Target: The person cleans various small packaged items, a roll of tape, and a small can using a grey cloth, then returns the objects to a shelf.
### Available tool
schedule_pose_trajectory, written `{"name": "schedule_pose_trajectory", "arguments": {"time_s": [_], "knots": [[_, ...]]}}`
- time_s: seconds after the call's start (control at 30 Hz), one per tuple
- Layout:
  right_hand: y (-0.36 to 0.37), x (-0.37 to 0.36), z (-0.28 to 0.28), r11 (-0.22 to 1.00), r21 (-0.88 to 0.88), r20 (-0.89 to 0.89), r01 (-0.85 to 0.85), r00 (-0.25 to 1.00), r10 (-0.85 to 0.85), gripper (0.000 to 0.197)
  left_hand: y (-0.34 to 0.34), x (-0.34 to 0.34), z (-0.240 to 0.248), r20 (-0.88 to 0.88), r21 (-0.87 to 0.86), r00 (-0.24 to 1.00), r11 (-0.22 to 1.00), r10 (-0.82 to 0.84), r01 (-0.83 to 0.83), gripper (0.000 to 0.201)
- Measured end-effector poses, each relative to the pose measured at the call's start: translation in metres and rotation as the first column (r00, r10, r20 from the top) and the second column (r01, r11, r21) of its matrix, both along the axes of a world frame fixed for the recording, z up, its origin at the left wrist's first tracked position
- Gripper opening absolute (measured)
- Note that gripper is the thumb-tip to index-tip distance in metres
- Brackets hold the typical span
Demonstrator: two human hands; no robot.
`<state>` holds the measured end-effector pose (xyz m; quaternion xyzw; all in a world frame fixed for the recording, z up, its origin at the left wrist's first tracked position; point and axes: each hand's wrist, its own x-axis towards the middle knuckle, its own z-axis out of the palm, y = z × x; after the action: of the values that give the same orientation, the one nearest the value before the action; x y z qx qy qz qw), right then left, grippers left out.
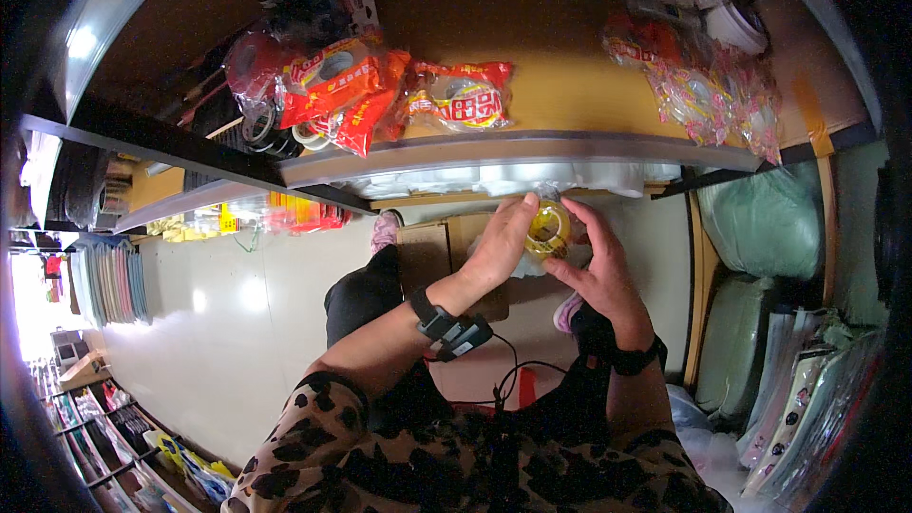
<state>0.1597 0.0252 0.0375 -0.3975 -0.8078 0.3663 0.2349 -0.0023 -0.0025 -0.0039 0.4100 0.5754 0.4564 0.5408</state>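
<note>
Held between the left hand (502, 239) and the spread thumb and fingers of the right hand (608, 275), a yellow tape roll (544, 250) hovers below the front edge of the shelf (570, 119), in hand but not yet set down. Red-printed tape packs (463, 100) lie along that edge, left of centre; pink-printed packets (703, 100) crowd its right end. A cardboard box (424, 256) obstructs the floor underneath.

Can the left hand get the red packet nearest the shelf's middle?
Probably yes: the red packet lies near the shelf edge, with nothing seen in front. But the left hand seems to hold the yellow roll, so it may need freeing.
</note>
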Motion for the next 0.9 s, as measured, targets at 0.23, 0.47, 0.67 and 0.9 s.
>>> {"name": "schedule_pose_trajectory", "arguments": {"time_s": [0.23,0.47,0.67,0.9], "knots": [[-0.001,-0.008,-0.002,0.962,-0.272,-0.094,-0.003,0.995,-0.024,0.064,-0.003,-0.008,0.017,0.108,-0.023,0.994,1.000,-0.003,0.006,0.054],[-0.007,-0.025,0.018,0.999,-0.030,0.000,-0.031,1.000,0.031,0.077,-0.003,-0.018,0.015,0.070,0.121,0.997,0.993,-0.010,0.001,0.041],[-0.010,-0.039,0.031,0.997,-0.059,0.033,0.058,0.998,-0.056,0.067,-0.005,-0.024,0.024,-0.038,0.249,0.999,0.969,0.010,0.000,0.042],[0.017,-0.032,0.070,0.982,-0.156,-0.158,0.110,0.978,-0.135,0.066,0.006,-0.041,0.015,0.206,0.229,0.977,0.968,0.058,-0.106,0.040]]}}
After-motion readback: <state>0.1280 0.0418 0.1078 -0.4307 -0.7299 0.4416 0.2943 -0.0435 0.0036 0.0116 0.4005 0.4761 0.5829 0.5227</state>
